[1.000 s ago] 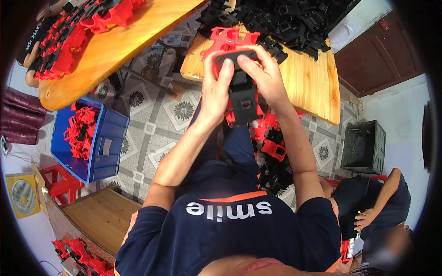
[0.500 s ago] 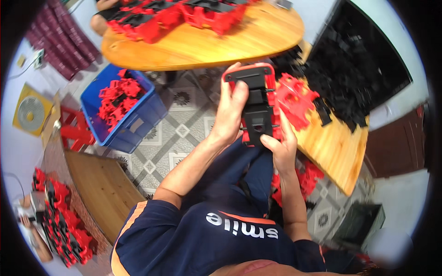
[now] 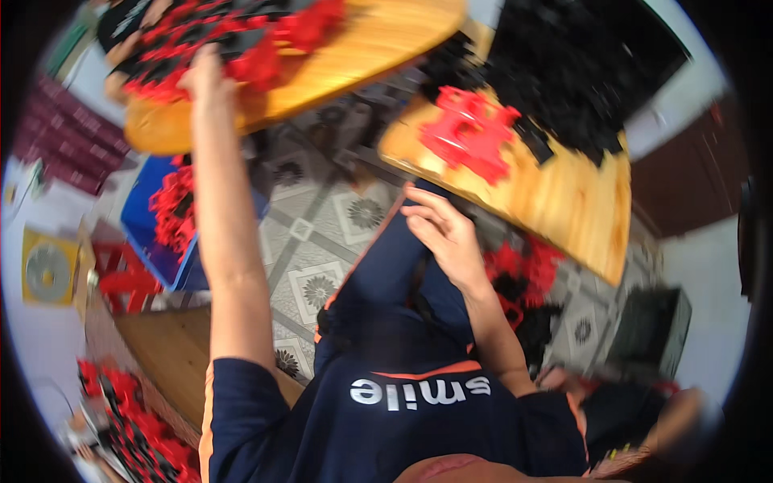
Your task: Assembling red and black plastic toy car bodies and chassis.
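Note:
My left arm stretches far forward, and my left hand (image 3: 208,74) is over the red and black plastic assemblies (image 3: 266,60) on the far wooden table (image 3: 370,60). Motion smears its fingers, so whether it grips one of them is unclear. Over my lap, my right hand (image 3: 444,235) is empty with its fingers loosely extended and apart. Nearest to it, on the right-hand wooden table (image 3: 564,213), lies a red plastic frame (image 3: 469,133) with cut-out holes.
Black plastic parts (image 3: 564,76) are heaped behind the red frame. A blue bin (image 3: 145,221) of red parts stands on the tiled floor at left. More red and black pieces (image 3: 141,419) lie at lower left. Other people sit at upper left, lower left and lower right.
The red and black assembly has left my lap and both hands have parted. My left hand moved far forward and left to the table; my right hand stayed over my lap. The view shifted.

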Demonstrator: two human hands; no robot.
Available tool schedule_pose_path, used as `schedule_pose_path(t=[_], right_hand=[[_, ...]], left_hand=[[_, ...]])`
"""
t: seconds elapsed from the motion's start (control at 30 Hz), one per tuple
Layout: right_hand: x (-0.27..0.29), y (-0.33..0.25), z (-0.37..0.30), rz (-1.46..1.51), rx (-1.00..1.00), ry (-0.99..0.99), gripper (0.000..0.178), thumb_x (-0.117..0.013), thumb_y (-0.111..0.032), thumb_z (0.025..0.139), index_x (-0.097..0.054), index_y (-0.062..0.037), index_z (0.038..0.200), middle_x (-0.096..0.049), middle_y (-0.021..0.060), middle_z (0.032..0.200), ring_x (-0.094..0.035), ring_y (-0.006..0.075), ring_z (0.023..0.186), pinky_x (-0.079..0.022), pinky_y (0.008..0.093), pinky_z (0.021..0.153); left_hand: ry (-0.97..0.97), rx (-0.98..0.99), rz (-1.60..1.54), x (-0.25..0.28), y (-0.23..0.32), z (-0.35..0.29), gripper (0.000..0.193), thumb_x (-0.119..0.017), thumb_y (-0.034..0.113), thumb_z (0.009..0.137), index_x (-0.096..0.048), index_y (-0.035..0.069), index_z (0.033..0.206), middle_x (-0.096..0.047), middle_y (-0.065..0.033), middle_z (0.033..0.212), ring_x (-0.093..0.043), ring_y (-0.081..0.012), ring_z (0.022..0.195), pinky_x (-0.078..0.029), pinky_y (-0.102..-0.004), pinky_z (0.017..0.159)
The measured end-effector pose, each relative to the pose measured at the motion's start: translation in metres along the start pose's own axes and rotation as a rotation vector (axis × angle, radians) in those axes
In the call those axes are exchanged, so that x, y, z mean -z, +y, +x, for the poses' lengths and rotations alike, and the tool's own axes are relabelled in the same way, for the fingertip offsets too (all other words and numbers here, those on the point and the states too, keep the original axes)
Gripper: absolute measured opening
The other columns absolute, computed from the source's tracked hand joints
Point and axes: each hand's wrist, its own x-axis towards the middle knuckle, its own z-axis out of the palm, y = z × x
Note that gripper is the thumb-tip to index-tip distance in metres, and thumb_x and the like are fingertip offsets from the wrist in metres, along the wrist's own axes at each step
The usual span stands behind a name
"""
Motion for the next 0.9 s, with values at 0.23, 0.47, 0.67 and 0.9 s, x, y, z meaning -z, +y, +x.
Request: schedule_pose_path(t=[0.23,0.47,0.67,0.9], right_hand=[[0.066,0.022,0.002,-0.578,0.305,0.787,0.034,-0.07,-0.011,0.088,-0.061,0.0016,0.117,-0.064,0.0116,0.104,-0.063,0.0194,0.092,-0.051,0.0302,0.08],[0.126,0.051,0.049,-0.272,0.258,0.685,0.032,-0.068,-0.008,0.09,-0.058,0.0027,0.118,-0.065,0.008,0.101,-0.062,0.0139,0.09,-0.05,0.0273,0.08],[0.153,0.025,-0.026,-0.16,0.166,0.618,0.019,-0.061,-0.001,0.093,-0.06,0.0023,0.111,-0.068,0.007,0.101,-0.063,0.0113,0.093,-0.051,0.025,0.082],[0.14,-0.048,-0.043,-1.021,0.703,0.003,0.014,-0.067,-0.012,0.088,-0.067,-0.0041,0.099,-0.069,0.0071,0.096,-0.065,0.0218,0.098,-0.049,0.0355,0.088]], left_hand=[[0.049,-0.51,0.066,-0.031,0.028,-0.167,0.047,-0.062,0.014,0.092,-0.041,-0.003,0.131,-0.053,-0.0169,0.129,-0.061,-0.0277,0.108,-0.052,-0.0413,0.096],[-1.1,-0.624,0.959,-0.015,-0.139,-0.344,0.058,-0.066,0.035,0.089,-0.047,0.02,0.142,-0.031,-0.0156,0.153,-0.028,-0.0399,0.138,-0.024,-0.0548,0.109],[-1.112,-0.723,1.249,-0.027,-0.137,-0.367,0.078,-0.071,0.027,0.086,-0.03,0.017,0.152,-0.027,-0.0183,0.154,-0.027,-0.0388,0.14,-0.027,-0.0548,0.109],[-1.005,0.606,0.126,-0.025,-0.063,-0.413,0.109,-0.075,0.02,0.084,0.008,0.011,0.154,-0.037,-0.0232,0.144,-0.045,-0.0298,0.13,-0.036,-0.0434,0.109]])
